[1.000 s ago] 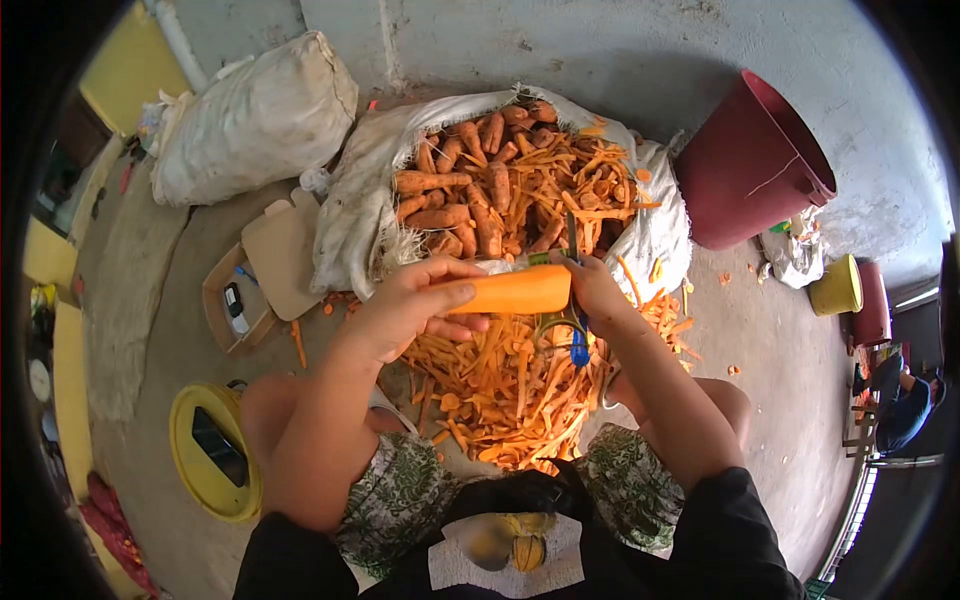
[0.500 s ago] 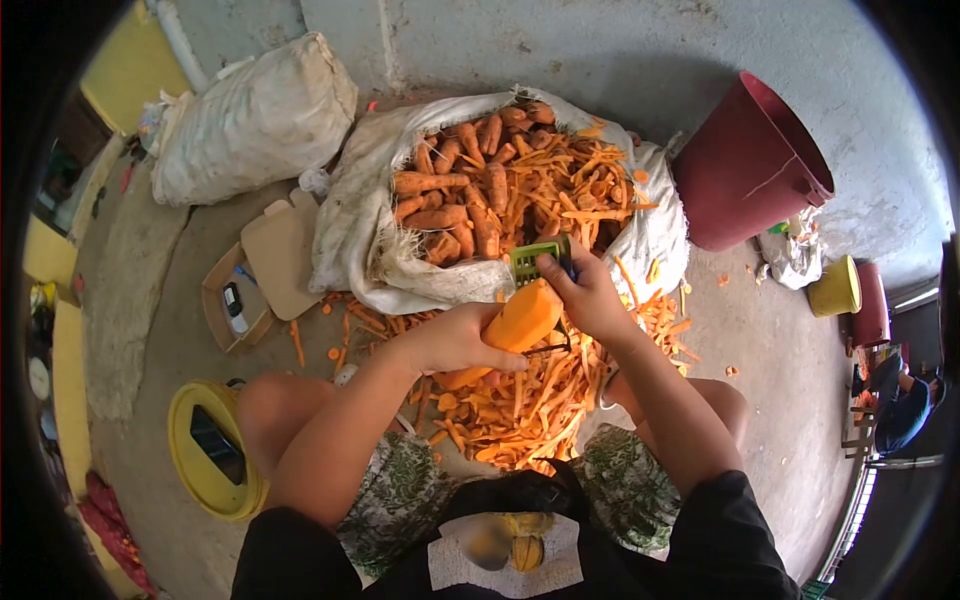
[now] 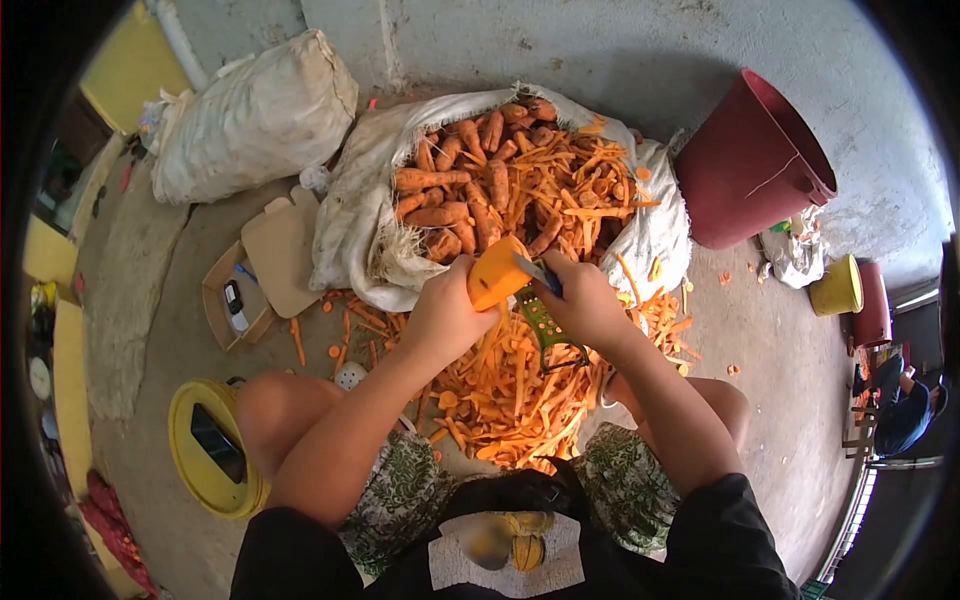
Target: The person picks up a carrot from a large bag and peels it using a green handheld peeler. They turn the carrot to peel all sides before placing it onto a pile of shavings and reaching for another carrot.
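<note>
My left hand (image 3: 445, 308) is closed around a thick peeled carrot (image 3: 492, 283), tilted up with its flat end toward my right hand. Small dark spots show on its side. In my right hand (image 3: 588, 308) is a knife with a dark handle, its blade (image 3: 533, 268) touching or very close to the carrot's end. A green peeler (image 3: 543, 325) with a holed body also hangs from that hand, below the knife. Under both hands lies a heap of carrot peels (image 3: 515, 400). Behind them stands an open white sack (image 3: 365, 240) with unpeeled carrots (image 3: 480, 205) and peels.
A yellow lidded bucket (image 3: 185, 450) with a phone (image 3: 217, 443) on it stands by my left knee. An open cardboard box (image 3: 225, 315) lies beyond. A full sack (image 3: 255, 120) and a dark red bin (image 3: 735, 170) flank the open sack. A person (image 3: 905, 415) sits far right.
The carrot has risen and turned in my left hand, its end now up. My right hand has brought the knife blade to that end, and the green peeler has swung down below the hand.
</note>
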`<state>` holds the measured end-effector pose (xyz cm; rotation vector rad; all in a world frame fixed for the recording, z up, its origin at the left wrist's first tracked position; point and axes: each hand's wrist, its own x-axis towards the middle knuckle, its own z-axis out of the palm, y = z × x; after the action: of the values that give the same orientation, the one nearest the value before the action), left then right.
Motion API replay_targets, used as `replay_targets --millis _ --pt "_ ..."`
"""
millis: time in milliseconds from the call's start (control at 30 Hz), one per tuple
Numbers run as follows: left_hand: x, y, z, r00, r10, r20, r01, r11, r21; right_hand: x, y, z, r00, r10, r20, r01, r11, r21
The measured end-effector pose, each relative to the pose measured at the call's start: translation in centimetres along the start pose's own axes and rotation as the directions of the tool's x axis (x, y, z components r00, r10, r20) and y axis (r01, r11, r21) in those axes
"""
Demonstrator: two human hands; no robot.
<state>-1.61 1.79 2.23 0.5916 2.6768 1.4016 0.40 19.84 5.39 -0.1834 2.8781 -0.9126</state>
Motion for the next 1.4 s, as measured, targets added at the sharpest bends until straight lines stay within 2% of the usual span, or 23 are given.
replay_targets --millis 300,367,433,500,533,600,800,900,1067,1133,1200,1333,1400 --pt "-0.1 -0.1 0.2 1.0 -0.023 0.011 0.024 0.998 -0.062 0.0 0.2 0.5 1.0 0.02 0.017 -0.02 1.0 -0.016" --pt "-0.1 -0.2 0.2 1.0 -0.016 0.016 0.017 0.997 -0.073 -0.1 0.3 0.9 0.998 -0.003 -0.056 0.005 0.999 0.036" --pt "-0.1 -0.2 0.2 1.0 -0.007 0.021 0.009 0.996 -0.085 -0.2 -0.1 0.6 1.0 0.018 -0.022 -0.018 1.0 0.0" --pt "-0.1 -0.1 0.1 0.989 -0.058 0.134 0.077 0.987 -0.143 -0.3 -0.5 0.3 0.999 0.039 0.012 -0.039 0.999 -0.037" --pt "-0.1 -0.2 0.2 0.989 -0.057 0.135 0.077 0.987 -0.143 -0.4 -0.7 0.2 0.999 0.034 0.013 -0.034 0.999 -0.019" --pt "-0.2 -0.4 0.6 0.998 0.004 0.057 0.006 0.983 -0.181 -0.5 -0.9 0.1 0.999 0.033 0.01 -0.033 0.999 0.0" --pt "-0.3 -0.3 0.8 0.993 0.097 0.062 -0.079 0.966 -0.246 -0.8 -0.6 0.0 1.0 0.001 0.027 0.0 1.0 -0.03" --pt "-0.5 -0.1 1.1 0.992 0.092 0.091 -0.066 0.965 -0.253 -0.5 0.4 0.6 0.998 0.046 -0.041 -0.048 0.998 -0.036" --pt "-0.2 -0.4 1.1 0.987 0.149 0.062 -0.134 0.97 -0.202 0.2 1.2 1.2 0.997 0.057 -0.055 -0.052 0.994 0.091" --pt "-0.1 -0.6 1.1 0.983 0.173 0.068 -0.157 0.97 -0.186 0.5 1.7 1.4 0.995 0.092 -0.029 -0.09 0.993 0.075" --pt "0.0 -1.2 1.5 0.987 0.15 0.055 -0.146 0.987 -0.075 0.8 1.4 1.2 0.983 0.181 0.027 -0.182 0.98 0.077" --pt "0.1 -0.9 1.7 0.991 0.132 -0.007 -0.132 0.989 -0.067 1.1 1.9 1.8 0.986 0.166 -0.014 -0.165 0.984 0.062" --pt "0.1 -0.7 1.6 0.994 0.01 0.112 0.015 0.974 -0.225 1.8 2.8 2.2 0.976 0.217 -0.003 -0.216 0.972 0.094"
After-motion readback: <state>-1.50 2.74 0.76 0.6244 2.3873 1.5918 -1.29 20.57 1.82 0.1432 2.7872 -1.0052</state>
